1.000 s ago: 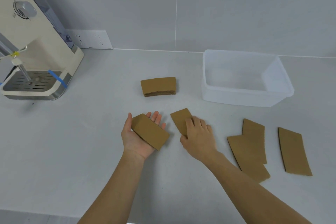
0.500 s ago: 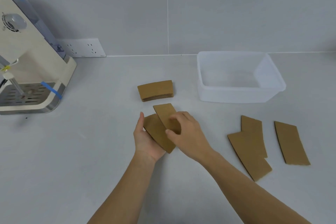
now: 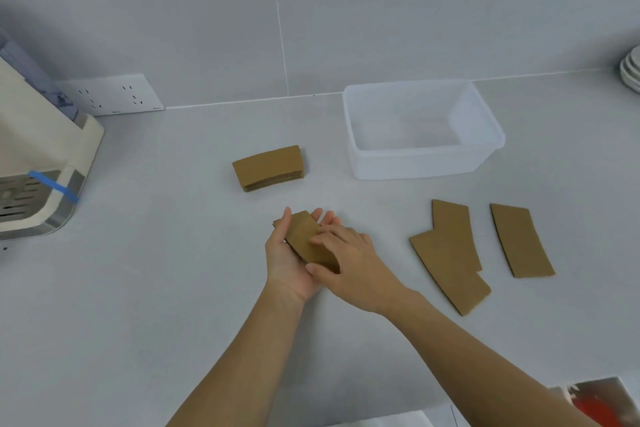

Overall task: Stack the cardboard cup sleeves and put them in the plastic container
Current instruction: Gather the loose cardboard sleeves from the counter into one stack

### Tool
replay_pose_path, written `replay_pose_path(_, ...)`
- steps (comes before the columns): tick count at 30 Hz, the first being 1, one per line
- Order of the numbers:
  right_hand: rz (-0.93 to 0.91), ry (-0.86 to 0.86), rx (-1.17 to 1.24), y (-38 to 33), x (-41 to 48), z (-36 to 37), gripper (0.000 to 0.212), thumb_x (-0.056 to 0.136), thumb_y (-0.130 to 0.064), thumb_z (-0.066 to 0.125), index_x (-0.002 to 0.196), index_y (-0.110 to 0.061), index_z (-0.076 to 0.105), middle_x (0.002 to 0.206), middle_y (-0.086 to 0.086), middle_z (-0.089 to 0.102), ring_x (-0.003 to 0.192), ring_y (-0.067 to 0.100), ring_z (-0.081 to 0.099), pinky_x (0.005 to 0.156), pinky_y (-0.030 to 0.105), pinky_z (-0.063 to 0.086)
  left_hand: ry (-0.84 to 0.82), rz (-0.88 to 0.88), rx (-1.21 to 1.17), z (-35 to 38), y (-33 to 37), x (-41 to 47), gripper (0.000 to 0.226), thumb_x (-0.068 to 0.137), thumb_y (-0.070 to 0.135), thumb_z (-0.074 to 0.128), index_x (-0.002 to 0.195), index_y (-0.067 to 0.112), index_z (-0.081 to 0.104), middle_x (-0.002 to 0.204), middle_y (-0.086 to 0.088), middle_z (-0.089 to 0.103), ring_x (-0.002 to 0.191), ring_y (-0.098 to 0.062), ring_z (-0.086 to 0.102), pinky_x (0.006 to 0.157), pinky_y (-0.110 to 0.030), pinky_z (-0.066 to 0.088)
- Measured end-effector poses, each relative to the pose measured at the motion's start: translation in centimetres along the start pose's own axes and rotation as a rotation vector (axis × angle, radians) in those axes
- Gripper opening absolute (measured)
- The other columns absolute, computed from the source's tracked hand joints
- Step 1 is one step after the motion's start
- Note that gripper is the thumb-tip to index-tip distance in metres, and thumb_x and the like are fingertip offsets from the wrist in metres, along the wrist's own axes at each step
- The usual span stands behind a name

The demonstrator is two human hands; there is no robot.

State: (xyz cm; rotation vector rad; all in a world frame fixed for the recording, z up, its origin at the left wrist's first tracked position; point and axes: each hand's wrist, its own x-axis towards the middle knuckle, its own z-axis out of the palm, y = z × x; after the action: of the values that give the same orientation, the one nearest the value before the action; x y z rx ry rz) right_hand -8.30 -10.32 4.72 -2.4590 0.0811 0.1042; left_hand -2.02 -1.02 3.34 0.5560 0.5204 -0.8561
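Observation:
My left hand (image 3: 289, 262) lies palm up over the counter, cupping flat brown cardboard sleeves (image 3: 304, 237). My right hand (image 3: 349, 262) presses on the same sleeves from the right, thumb under their near end. A neat stack of sleeves (image 3: 269, 167) rests on the counter just beyond my hands. Three loose sleeves lie to the right: two overlapping (image 3: 450, 253) and one apart (image 3: 521, 240). The clear plastic container (image 3: 420, 163) stands behind them, with nothing inside.
A cream coffee machine (image 3: 38, 163) with blue tape fills the left edge. A wall socket (image 3: 114, 94) sits behind it. White dishes (image 3: 632, 74) are stacked at the far right. Papers (image 3: 588, 402) lie at the near right corner.
My right hand picked a sleeve off the counter, carried it left and laid it onto the sleeve in my left palm; both hands now close around them.

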Motion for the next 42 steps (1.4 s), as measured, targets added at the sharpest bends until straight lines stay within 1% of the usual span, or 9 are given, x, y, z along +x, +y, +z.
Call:
replay_pose_path(5, 0.092, -0.083, 0.056, 2.0, -1.8, -3.5, 0.042, 0.090, -0.036, 0.052, 0.126, -0.016, 0.051, 0.133, -0.001, 0.050, 0.120, 0.017, 0.043, 0.102, 0.028, 0.028, 0.020, -0.073, 0.093, 1.4, -2.5, 1.3, 0.047, 0.080, 0.048, 0.060, 0.108, 0.010, 0.062, 0.093, -0.007, 0.069, 0.089, -0.025, 0.064, 0.077, -0.040, 0.051)
replay_pose_path(10, 0.275, 0.222, 0.103, 5.2, -3.6, -5.6, 0.037, 0.091, -0.035, 0.051, 0.124, -0.017, 0.053, 0.121, 0.000, 0.060, 0.109, 0.015, 0.055, 0.090, 0.025, 0.043, 0.011, -0.115, 0.101, 2.8, -4.4, 2.5, 0.040, 0.076, 0.043, 0.065, 0.097, 0.009, 0.063, 0.089, -0.008, 0.068, 0.085, -0.026, 0.065, 0.090, -0.042, 0.049)
replay_pose_path(13, 0.393, 0.354, -0.089, 7.6, -4.7, -6.0, 0.051, 0.089, -0.040, 0.051, 0.134, -0.015, 0.043, 0.134, 0.004, 0.052, 0.122, 0.020, 0.046, 0.101, 0.031, 0.034, 0.028, -0.098, 0.076, 3.2, -5.6, 3.0, 0.036, 0.078, 0.039, 0.064, 0.096, 0.008, 0.062, 0.090, -0.008, 0.067, 0.083, -0.025, 0.064, 0.084, -0.044, 0.051)
replay_pose_path(18, 0.517, 0.229, -0.205, 10.4, -6.9, -4.7, 0.080, 0.085, -0.058, 0.045, 0.147, -0.019, 0.013, 0.155, 0.007, 0.022, 0.143, 0.025, 0.017, 0.113, 0.040, 0.018, 0.041, -0.084, 0.130, 4.0, -7.0, 3.3, 0.036, 0.079, 0.039, 0.062, 0.094, 0.006, 0.062, 0.089, -0.010, 0.066, 0.083, -0.026, 0.064, 0.082, -0.045, 0.051)
replay_pose_path(24, 0.468, 0.207, -0.401, 10.8, -7.7, -3.9, 0.053, 0.088, -0.040, 0.051, 0.130, -0.009, 0.044, 0.141, 0.014, 0.044, 0.131, 0.031, 0.039, 0.101, 0.040, 0.033, 0.066, -0.050, 0.142, 4.3, -8.0, 3.2, 0.038, 0.080, 0.039, 0.062, 0.101, 0.007, 0.060, 0.091, -0.009, 0.066, 0.085, -0.026, 0.064, 0.081, -0.045, 0.052)
replay_pose_path(30, 0.480, 0.173, -0.301, 10.6, -7.1, -6.6, 0.038, 0.088, -0.035, 0.051, 0.118, -0.012, 0.046, 0.120, 0.008, 0.055, 0.109, 0.025, 0.050, 0.092, 0.035, 0.039, 0.036, -0.055, 0.148, 4.7, -8.5, 2.9, 0.043, 0.077, 0.044, 0.064, 0.103, 0.010, 0.061, 0.091, -0.008, 0.067, 0.083, -0.024, 0.065, 0.082, -0.044, 0.052)
replay_pose_path(36, 0.493, 0.271, 0.103, 8.3, -5.9, -10.0, 0.046, 0.082, -0.043, 0.058, 0.116, -0.012, 0.054, 0.113, 0.004, 0.059, 0.102, 0.021, 0.054, 0.085, 0.033, 0.046, -0.007, -0.078, 0.141, 5.2, -8.8, 2.5, 0.059, 0.071, 0.054, 0.067, 0.109, 0.009, 0.063, 0.100, -0.010, 0.069, 0.089, -0.026, 0.066, 0.081, -0.044, 0.052)
replay_pose_path(39, 0.433, 0.279, 0.147, 6.7, -5.4, -10.2, 0.051, 0.082, -0.047, 0.058, 0.118, -0.011, 0.052, 0.112, 0.004, 0.057, 0.102, 0.020, 0.052, 0.083, 0.031, 0.044, -0.060, -0.102, 0.157, 5.3, -9.3, 2.4, 0.068, 0.069, 0.060, 0.065, 0.115, 0.010, 0.064, 0.120, -0.013, 0.066, 0.112, -0.031, 0.060, 0.095, -0.050, 0.045)
replay_pose_path(42, 0.382, 0.271, 0.114, 5.7, -5.1, -9.4, 0.052, 0.084, -0.045, 0.057, 0.122, -0.012, 0.049, 0.115, 0.005, 0.056, 0.107, 0.021, 0.052, 0.089, 0.033, 0.045, -0.133, -0.105, 0.173, 5.6, -9.8, 2.0, 0.066, 0.075, 0.065, 0.054, 0.108, 0.011, 0.071, 0.114, -0.013, 0.069, 0.109, -0.033, 0.062, 0.092, -0.048, 0.047)
